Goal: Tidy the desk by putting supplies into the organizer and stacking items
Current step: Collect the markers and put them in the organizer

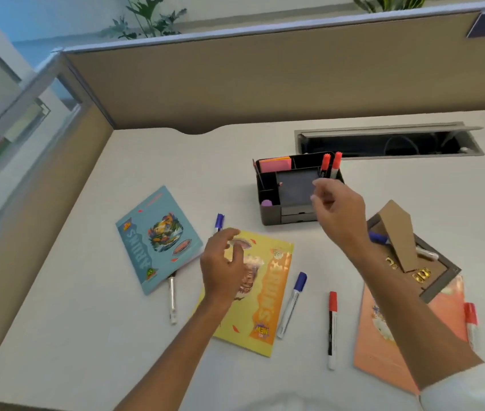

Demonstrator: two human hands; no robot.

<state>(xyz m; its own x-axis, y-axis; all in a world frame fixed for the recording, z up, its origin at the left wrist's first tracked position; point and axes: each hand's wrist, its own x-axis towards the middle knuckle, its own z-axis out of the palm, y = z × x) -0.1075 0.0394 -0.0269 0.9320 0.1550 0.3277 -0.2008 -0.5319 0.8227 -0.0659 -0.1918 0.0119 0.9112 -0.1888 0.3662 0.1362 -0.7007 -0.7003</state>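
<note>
Black and boxy, the organizer (287,188) sits toward the back of the white desk (87,321), just in front of the open cable trough (389,140). Two red-capped markers (330,166) stand upright in its back right compartment, pink sticky notes (275,164) fill the back left one, and a small purple thing (266,202) lies in the front left slot.

The right hand (337,207) hangs over the organizer's right side, just below the two markers, fingers loosely bent with thumb and forefinger apart; it holds nothing that I can see. The left hand (223,262) hovers above the yellow booklet (262,298), fingers relaxed and spread, gripping nothing.

Left of that booklet lies a blue booklet (158,238), with a clear pen (172,301) poking out from under its near edge. A blue-capped marker (219,222) peeks out just beyond the left hand. Between the yellow booklet and the right forearm lie another blue-capped marker (292,304) and a red-capped marker (332,327), side by side but apart.

Under the right forearm is an orange booklet (383,348), and on its far end rests a cardboard box (419,262) with its flap raised; a blue marker (379,238) and some gold clips (420,274) lie in it. One more red-capped marker (471,321) sits at the orange booklet's right edge.
</note>
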